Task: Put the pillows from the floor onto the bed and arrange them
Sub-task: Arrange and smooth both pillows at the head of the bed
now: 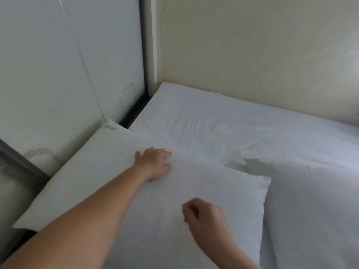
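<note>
Left hand (155, 164) flat on white pillow (120, 183) — right hand (204, 216) loosely curled

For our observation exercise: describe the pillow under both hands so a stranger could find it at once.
Start at the bed in the corner of the room. At its near left edge lies a white pillow, beside the pale panel. Unlike the pillow to its right, it has the left hand flat on it.

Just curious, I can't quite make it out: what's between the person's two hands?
In the head view, only bare white pillow lies between the left hand, flat on it, and the right hand.
</note>
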A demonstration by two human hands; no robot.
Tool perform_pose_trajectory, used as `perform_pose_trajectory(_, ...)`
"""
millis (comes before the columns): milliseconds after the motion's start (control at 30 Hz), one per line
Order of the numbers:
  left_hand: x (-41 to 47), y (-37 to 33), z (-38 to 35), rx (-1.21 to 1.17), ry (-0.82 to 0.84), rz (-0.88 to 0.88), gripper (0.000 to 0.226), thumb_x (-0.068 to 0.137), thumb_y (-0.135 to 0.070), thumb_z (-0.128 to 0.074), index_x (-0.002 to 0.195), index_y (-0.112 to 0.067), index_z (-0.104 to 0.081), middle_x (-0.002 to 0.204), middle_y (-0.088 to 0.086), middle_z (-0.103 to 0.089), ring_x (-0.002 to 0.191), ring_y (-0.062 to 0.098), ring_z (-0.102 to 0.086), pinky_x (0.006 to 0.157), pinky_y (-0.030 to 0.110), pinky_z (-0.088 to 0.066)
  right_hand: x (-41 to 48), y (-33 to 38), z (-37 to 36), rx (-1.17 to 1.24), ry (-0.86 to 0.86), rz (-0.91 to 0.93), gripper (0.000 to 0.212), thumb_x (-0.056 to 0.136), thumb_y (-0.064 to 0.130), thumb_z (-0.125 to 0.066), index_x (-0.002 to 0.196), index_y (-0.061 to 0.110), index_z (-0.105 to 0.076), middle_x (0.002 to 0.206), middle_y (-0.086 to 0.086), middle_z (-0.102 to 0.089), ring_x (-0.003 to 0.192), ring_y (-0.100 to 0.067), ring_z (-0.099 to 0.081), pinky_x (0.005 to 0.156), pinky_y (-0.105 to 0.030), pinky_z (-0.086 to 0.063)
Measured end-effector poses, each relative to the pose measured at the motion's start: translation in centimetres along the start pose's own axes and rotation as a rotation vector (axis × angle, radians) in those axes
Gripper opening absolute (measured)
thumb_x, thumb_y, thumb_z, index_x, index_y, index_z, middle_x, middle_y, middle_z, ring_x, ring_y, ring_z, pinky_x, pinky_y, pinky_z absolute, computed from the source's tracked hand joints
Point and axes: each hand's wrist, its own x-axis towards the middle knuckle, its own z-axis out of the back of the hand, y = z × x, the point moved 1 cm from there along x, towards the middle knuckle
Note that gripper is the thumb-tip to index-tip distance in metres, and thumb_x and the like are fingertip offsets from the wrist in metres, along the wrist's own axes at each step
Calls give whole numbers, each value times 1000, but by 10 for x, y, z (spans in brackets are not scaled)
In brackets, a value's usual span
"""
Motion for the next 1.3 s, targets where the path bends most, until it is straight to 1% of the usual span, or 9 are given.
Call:
perform_pose_trajectory(200, -61, 6, -67, 237, 103, -160, 132, 48, -89, -49, 148, -36, 18, 157, 0, 32, 140, 27, 37, 107, 66, 20, 121, -63, 52, -320, 14, 20, 84, 75, 61, -65, 147, 31, -35, 153, 2, -37, 138, -23, -35, 110, -40, -32)
perform_pose_trajectory(367, -104, 38, -82, 478, 54, -69, 137, 59, -60, -69, 140, -29, 36, 145, 12, 49, 135, 36, 41, 99, 72, 20, 166, -73, 33, -359, 168, -23, 111, 59, 90, -45, 152, 33, -19, 156, 2, -35, 142, -22, -33, 114, -49, -23)
perform_pose_trajectory(467, -101, 34, -80, 528, -21, 25, 87, 78, -23, -57, 151, -21, -9, 159, 18, -4, 147, 35, -6, 107, 67, -12, 165, -70, 10, -455, 76, -18, 93, 60, 89, -38, 132, 31, -45, 127, 1, -62, 116, -23, -56, 94, -44, -36)
perform_pose_trajectory(533, -96, 27, -79, 511, -192, -72, 39, 73, -14, -48, 107, -17, -67, 108, 12, -65, 100, 27, -64, 81, 45, -49, 160, -65, 13, -470, -5, 17, 71, 62, 84, -41, 106, 30, -52, 102, 1, -70, 91, -25, -61, 78, -40, -38)
perform_pose_trajectory(633, -95, 24, -75, 443, -202, -138, 14, 49, -15, -79, 56, -16, -67, 53, 3, -65, 47, 23, -63, 47, 28, -48, 141, -62, 33, -315, -56, 76, 56, 64, 78, -49, 82, 26, -47, 76, 5, -61, 72, -25, -55, 66, -37, -41)
perform_pose_trajectory(900, -55, -8, 30, 523, -391, -305, 16, 81, -4, -54, 89, -8, -67, 93, 18, -70, 89, 37, -63, 76, 41, -40, 53, -86, 62, 201, -378, -111, 58, 67, 70, -57, 85, 14, -63, 75, -2, -66, 76, -29, -63, 64, -36, -46)
perform_pose_trajectory(1067, -32, -2, 12, 245, -295, 50, 18, 75, -19, -54, 93, -19, -55, 111, 16, -58, 110, 37, -49, 90, 48, -37, 34, -109, 34, 239, 28, -361, 68, 79, 68, -53, 94, 4, -68, 74, -9, -68, 58, -22, -63, 50, -24, -45)
perform_pose_trajectory(1200, -53, 46, -54, -277, -57, 580, 99, 62, -76, -59, 140, -23, -31, 141, 15, -40, 128, 39, -39, 104, 51, -35, 43, -136, 16, 324, 142, -569, 76, 74, 72, -56, 115, 9, -61, 103, -10, -66, 90, -31, -66, 71, -35, -52)
perform_pose_trajectory(1300, -61, 64, -76, -756, -33, 717, 129, 39, -81, -72, 144, -23, -25, 142, 12, -44, 122, 36, -49, 102, 46, -42, 49, -131, -3, 731, 95, -598, 80, 61, 63, -77, 121, 14, -61, 107, -6, -70, 94, -26, -68, 81, -38, -56)
